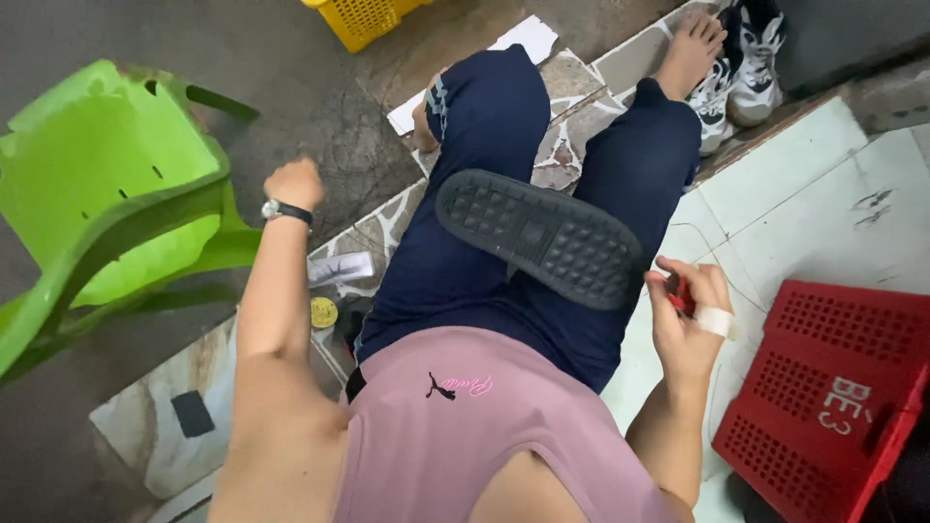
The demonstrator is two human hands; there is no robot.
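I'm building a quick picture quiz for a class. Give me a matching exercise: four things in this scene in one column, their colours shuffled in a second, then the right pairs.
Things:
1. plastic chair
2. shoe sole lying on the lap
3. crate near the right hand
4. basket at the top edge

Colours:
A. yellow
B. red
C. black
D. green

Pairs: 1-D, 2-C, 3-B, 4-A
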